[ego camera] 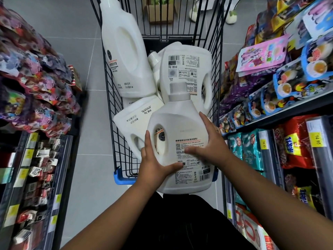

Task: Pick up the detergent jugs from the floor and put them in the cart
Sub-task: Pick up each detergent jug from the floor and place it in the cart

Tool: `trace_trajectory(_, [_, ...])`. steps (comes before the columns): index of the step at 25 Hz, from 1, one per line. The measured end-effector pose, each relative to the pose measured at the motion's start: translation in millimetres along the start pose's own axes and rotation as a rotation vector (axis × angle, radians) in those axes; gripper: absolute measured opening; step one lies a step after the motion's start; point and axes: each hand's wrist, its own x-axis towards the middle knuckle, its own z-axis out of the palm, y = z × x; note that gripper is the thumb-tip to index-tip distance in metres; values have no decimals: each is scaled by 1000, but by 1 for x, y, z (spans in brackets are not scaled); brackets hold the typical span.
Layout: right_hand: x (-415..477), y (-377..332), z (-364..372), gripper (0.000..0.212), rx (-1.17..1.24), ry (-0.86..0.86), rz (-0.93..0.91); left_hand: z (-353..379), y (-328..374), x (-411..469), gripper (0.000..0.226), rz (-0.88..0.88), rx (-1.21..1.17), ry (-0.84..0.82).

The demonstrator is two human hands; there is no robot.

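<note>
The left hand point(155, 165) has its fingers point(148, 141) spread, one running straight up beside the handle hole, the thumb stretched across the lower label; the right hand point(210, 147) mirrors it, fingers splayed over the far shoulder and thumb laid flat on the print. Together they clamp the held jug point(182, 127) from both sides rather than by its handle, probably because a two-sided hold steers a heavy bottle better while it is lowered.

That jug sits at lower centre of the frame, cap pointing up the picture, over the near end of the cart point(110, 91); whether it already rests on anything below cannot be told.

Beyond it three more lie in the basket: a tall jug point(126, 51) leaning at the upper left; a back-label jug point(185, 69) tipped in the middle; a sideways jug point(133, 121) at centre left. The remaining gap is at the near right, which seems to be why the bottle is held there.

Snack shelves point(288, 105) crowd both edges; grey floor point(93, 141) shows beside the cart.
</note>
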Motion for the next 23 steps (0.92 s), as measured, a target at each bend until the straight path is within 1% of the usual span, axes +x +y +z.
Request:
trace_trajectory(6, [-3,4,2,118,9,8,-6,1,-2,0,146,-7,-6,5])
trace_trajectory(15, [-18,9,5,117,17,74,29,3,-4,-4,142,40,3,22])
trace_trajectory(19, [-24,12,10,117,44,91,34,-3,-2,-6,137,96,50,9])
trace_trajectory(23, [-36,8,16,114,78,155,45,-19,3,-3,135,147,99,-4])
